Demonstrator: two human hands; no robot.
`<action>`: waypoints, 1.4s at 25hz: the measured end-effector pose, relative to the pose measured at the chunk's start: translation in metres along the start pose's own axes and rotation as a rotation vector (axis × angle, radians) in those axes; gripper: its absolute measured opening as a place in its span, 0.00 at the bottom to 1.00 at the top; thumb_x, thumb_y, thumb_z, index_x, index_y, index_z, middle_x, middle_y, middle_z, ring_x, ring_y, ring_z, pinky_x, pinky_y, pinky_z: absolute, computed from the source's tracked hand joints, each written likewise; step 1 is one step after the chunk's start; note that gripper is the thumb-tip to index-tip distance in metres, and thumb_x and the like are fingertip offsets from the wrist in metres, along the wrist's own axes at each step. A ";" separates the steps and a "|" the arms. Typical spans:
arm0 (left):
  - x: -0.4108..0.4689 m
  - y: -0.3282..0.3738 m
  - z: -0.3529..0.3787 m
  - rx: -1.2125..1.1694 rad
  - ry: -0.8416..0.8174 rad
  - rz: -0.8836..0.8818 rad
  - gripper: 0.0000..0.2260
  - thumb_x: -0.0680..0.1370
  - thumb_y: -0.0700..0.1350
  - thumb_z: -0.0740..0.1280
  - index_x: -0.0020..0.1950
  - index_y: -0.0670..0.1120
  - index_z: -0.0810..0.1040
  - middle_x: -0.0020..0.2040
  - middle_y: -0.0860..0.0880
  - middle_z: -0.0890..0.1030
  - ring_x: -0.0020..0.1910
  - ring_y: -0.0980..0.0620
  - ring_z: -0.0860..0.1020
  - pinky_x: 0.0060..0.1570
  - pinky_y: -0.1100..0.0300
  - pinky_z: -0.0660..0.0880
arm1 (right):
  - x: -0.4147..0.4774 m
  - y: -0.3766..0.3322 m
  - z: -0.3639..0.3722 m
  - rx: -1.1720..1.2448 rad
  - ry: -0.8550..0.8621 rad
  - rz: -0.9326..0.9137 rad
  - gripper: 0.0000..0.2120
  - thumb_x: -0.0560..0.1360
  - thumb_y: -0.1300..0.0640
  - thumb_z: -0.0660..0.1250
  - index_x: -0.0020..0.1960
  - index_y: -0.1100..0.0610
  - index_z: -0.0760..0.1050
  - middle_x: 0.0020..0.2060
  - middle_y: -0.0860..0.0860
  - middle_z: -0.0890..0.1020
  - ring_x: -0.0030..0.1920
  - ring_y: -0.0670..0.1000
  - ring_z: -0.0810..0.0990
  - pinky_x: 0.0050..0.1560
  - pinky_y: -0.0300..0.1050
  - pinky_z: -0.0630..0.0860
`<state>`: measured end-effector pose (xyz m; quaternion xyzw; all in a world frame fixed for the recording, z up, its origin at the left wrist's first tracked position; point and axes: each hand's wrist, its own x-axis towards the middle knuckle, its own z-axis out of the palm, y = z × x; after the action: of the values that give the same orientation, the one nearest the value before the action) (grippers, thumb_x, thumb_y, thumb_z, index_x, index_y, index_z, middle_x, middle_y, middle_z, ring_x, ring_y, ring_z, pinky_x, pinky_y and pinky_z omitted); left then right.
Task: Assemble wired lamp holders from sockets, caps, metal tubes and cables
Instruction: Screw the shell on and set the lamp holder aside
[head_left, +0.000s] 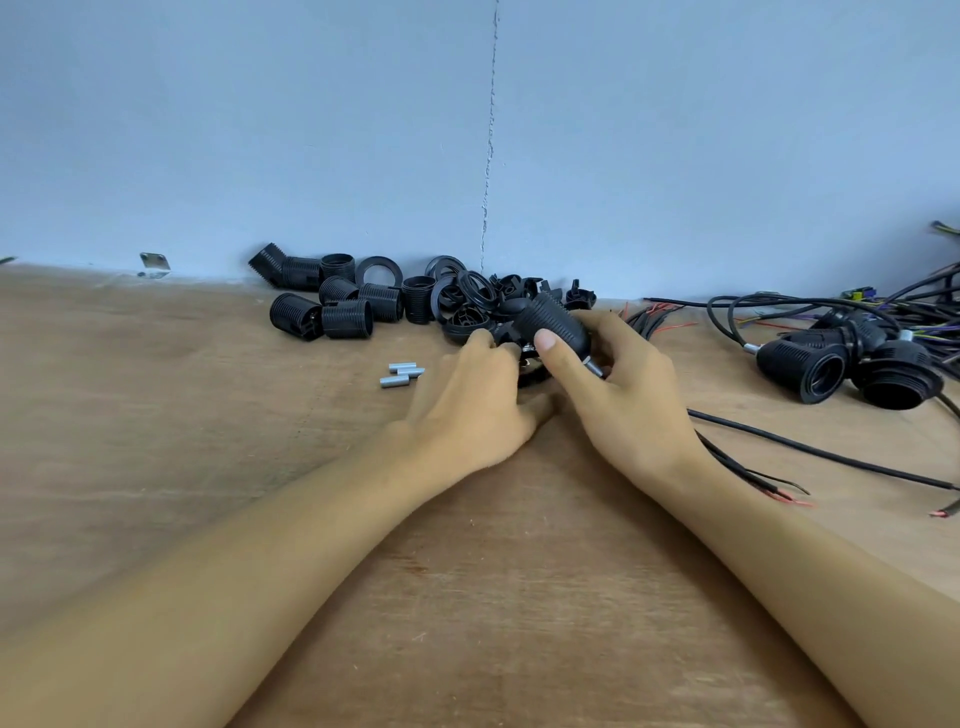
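Holding a ribbed black socket (555, 319), right hand (634, 395) meets left hand (467, 410).

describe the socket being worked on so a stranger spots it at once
On the wooden table, find the pile of black parts by the blue wall. Just in front, the right hand grips one ribbed black socket. Unlike the loose ones, it has a metal tube sticking out of its near end.
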<state>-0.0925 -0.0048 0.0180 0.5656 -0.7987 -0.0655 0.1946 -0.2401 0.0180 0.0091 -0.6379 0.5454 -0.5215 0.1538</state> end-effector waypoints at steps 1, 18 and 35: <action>0.004 0.002 -0.001 -0.029 -0.007 -0.032 0.21 0.77 0.63 0.67 0.64 0.51 0.79 0.55 0.48 0.75 0.56 0.42 0.79 0.52 0.48 0.78 | 0.000 0.000 0.000 -0.005 -0.003 0.000 0.11 0.78 0.46 0.69 0.58 0.48 0.78 0.43 0.36 0.82 0.45 0.30 0.78 0.45 0.23 0.68; -0.021 -0.030 -0.012 -0.766 0.237 -0.160 0.16 0.71 0.34 0.75 0.46 0.54 0.78 0.47 0.55 0.81 0.37 0.53 0.85 0.39 0.60 0.78 | -0.003 -0.005 -0.001 -0.118 -0.167 -0.022 0.17 0.75 0.46 0.73 0.62 0.48 0.79 0.51 0.40 0.84 0.54 0.37 0.79 0.53 0.27 0.70; -0.026 -0.042 -0.009 -1.103 0.091 -0.235 0.16 0.74 0.43 0.75 0.60 0.52 0.85 0.51 0.54 0.87 0.55 0.56 0.83 0.61 0.53 0.79 | -0.008 -0.008 -0.001 -0.297 -0.212 -0.161 0.20 0.71 0.48 0.77 0.62 0.50 0.80 0.56 0.44 0.82 0.57 0.44 0.78 0.64 0.41 0.71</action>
<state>-0.0451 0.0057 0.0066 0.4674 -0.5686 -0.4699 0.4872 -0.2357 0.0284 0.0115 -0.7465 0.5444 -0.3756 0.0725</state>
